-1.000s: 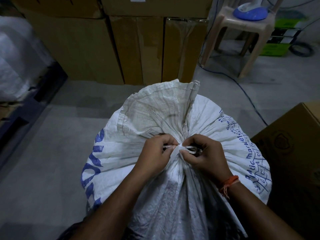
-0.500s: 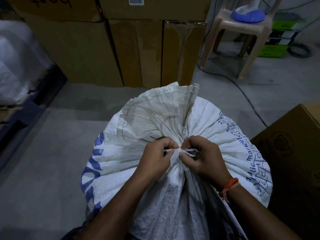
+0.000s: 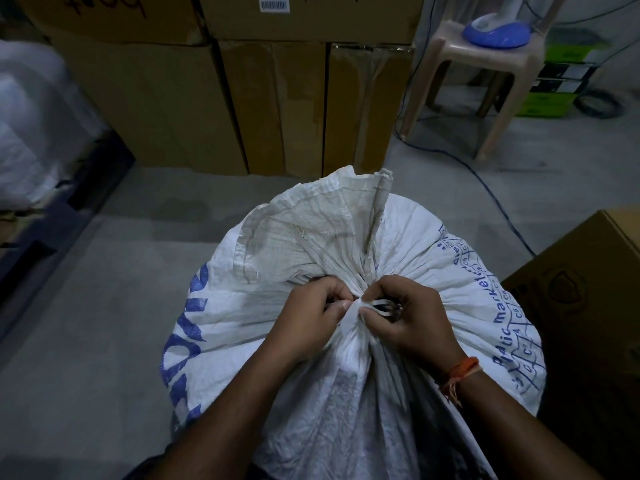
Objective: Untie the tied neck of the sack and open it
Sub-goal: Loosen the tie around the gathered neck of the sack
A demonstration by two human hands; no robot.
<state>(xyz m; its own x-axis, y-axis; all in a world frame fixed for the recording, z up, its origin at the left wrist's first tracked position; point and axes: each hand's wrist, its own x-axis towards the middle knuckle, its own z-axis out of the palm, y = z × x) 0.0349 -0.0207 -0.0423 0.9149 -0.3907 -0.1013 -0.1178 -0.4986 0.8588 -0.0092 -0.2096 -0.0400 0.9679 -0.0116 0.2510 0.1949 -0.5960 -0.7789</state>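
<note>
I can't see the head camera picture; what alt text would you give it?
Seen from above, a person's left hand and right hand pinch a white tie knotted around the gathered neck of a full white woven sack with blue print; the neck is not yet open. Stacked cardboard boxes, a plastic stool and a grey floor lie beyond.

Both bare forearms reach forward and converge at the middle. The left hand [image 3: 308, 315] is curled, thumb and fingertips pinched together, knuckles up. The right hand [image 3: 408, 315] mirrors it, fingers bent inward and pinching, its wrist wearing an orange thread band [image 3: 460, 372].
</note>
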